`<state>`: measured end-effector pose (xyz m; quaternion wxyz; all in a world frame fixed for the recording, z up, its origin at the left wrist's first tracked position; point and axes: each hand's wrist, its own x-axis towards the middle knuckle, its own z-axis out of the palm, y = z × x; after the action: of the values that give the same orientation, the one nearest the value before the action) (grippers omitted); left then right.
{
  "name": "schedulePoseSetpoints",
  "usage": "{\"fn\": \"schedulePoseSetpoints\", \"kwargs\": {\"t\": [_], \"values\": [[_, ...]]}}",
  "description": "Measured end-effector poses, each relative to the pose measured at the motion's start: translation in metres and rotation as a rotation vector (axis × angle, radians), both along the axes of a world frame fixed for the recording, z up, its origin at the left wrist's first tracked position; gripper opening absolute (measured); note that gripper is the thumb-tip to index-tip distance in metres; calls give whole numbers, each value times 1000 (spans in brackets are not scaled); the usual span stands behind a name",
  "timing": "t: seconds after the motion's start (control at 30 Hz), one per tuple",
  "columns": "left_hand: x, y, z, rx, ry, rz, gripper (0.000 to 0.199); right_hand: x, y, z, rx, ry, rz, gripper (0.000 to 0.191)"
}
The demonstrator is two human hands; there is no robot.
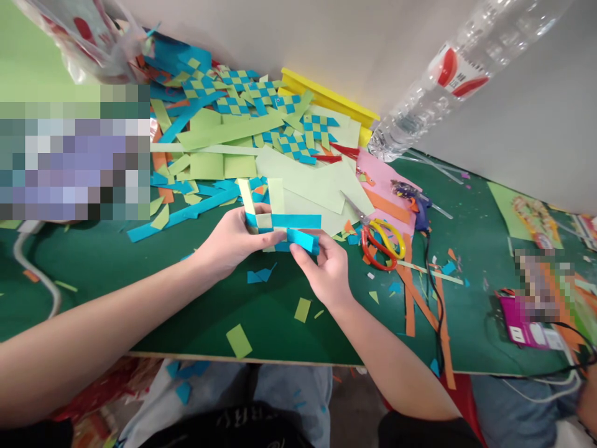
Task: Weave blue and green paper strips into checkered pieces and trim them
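Observation:
Between my two hands, just above the green table, is a small weave of blue and pale green paper strips (263, 221). My left hand (233, 239) grips its left side, with the thumb laid across the lower front. Two pale green strip ends stand up from the weave, and blue strip ends stick out to the right. My right hand (329, 267) pinches the blue strip ends (301, 238) between thumb and fingers. Scissors (380, 242) with red and yellow handles lie to the right of my right hand, apart from it.
Finished blue and green woven pieces (291, 146) are heaped at the back beside green paper sheets (303, 180). A clear plastic bottle (429, 93) and a purple glue gun (420, 211) are to the right. Orange strips (410, 298) and scraps lie on the green table (186, 317).

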<state>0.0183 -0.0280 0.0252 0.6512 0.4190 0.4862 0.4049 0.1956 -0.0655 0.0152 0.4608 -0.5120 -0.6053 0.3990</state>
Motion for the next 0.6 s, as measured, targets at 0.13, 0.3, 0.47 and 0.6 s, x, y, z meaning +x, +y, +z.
{"fn": "schedulePoseSetpoints", "kwargs": {"t": [0.13, 0.3, 0.47, 0.6], "values": [[1, 1, 1, 11, -26, -3, 39, 1, -1, -3, 11, 5, 15, 20], [0, 0, 0, 13, -45, -12, 43, 1, -1, -5, 46, -2, 17, 18], [-1, 0, 2, -9, -44, -18, 47, 2, 0, -7, 42, -32, 22, 20], [0, 0, 3, 14, -38, -32, 45, 3, -1, -7, 10, -32, 43, 21]]}}
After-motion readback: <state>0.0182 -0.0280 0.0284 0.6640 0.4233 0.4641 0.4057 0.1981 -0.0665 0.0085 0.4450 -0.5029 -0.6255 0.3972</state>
